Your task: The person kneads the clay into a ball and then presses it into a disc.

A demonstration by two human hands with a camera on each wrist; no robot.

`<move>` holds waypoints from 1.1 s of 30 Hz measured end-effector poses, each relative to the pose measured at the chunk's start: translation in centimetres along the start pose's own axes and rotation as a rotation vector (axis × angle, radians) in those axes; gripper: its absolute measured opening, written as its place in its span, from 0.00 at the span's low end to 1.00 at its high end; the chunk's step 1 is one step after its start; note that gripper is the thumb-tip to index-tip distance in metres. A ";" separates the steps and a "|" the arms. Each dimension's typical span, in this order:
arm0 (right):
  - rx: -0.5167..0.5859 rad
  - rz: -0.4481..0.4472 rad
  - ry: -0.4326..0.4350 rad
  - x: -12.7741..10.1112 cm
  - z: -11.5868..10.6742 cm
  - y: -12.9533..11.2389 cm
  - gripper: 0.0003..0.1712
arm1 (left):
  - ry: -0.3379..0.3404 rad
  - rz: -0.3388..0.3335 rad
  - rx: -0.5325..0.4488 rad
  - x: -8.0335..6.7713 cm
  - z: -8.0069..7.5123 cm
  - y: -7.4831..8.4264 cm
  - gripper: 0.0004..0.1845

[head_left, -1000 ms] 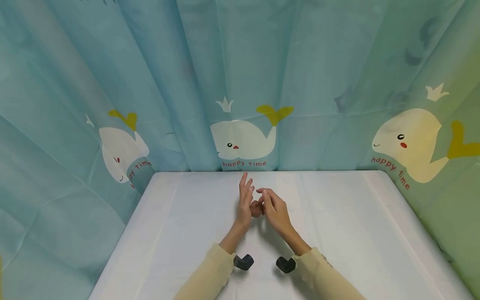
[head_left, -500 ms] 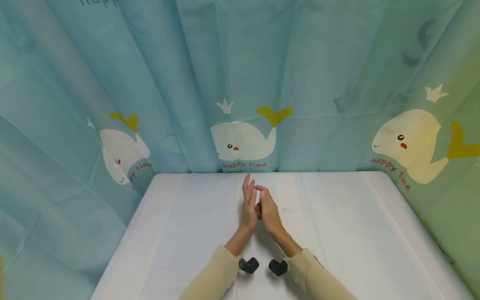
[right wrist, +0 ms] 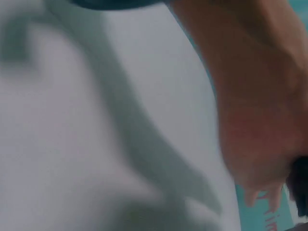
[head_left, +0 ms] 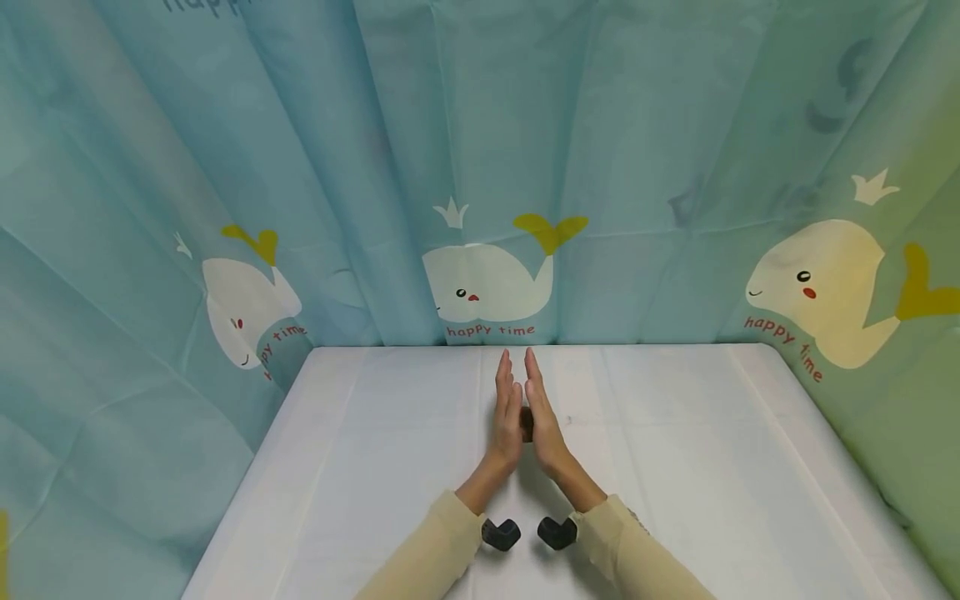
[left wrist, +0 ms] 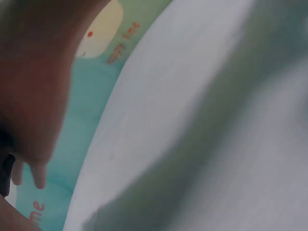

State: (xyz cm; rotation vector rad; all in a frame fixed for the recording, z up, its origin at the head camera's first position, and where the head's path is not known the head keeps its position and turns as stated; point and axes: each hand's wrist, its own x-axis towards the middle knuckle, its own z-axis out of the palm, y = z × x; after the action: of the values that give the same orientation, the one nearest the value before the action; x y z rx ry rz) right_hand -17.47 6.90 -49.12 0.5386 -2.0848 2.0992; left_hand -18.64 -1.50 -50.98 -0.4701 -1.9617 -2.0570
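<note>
The left hand [head_left: 507, 412] and the right hand [head_left: 543, 412] are standing on edge over the white tablecloth [head_left: 675, 467], palms facing each other, fingers straight and pointing toward the whale-print curtain [head_left: 487, 167]. The fingertips are lying just beside one another with a narrow slit between them. A small dark object [head_left: 527, 423] is showing in the gap between the palms, pressed between them low down; what it is cannot be told. Neither hand is curling round it.

In the wrist views, both blurred, each hand [left wrist: 33, 86] [right wrist: 260, 110] is filling one side, with a dark sliver [left wrist: 6, 173] [right wrist: 301, 185] at its edge.

A second ago the right fingers were bending over the left hand; half a second ago they were still curled at the tips. Now they are lying flat and straight.
</note>
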 end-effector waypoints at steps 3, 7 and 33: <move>0.014 -0.009 0.012 0.2 -0.2 0.0 0.33 | -0.029 -0.044 -0.018 -0.5 0.4 0.3 0.32; 0.023 0.016 0.028 0.3 -0.5 0.2 0.33 | -0.052 -0.070 -0.027 -0.9 0.6 0.7 0.32; 0.123 0.028 -0.006 -0.4 0.2 -1.6 0.33 | 0.092 0.049 0.037 1.1 0.1 0.8 0.31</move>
State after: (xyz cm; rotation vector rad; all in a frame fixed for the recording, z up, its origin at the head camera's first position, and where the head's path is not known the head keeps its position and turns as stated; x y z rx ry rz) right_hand -16.56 6.81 -47.73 0.5351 -1.9874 2.2549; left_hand -19.31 -1.39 -49.83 -0.4045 -1.9133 -1.9726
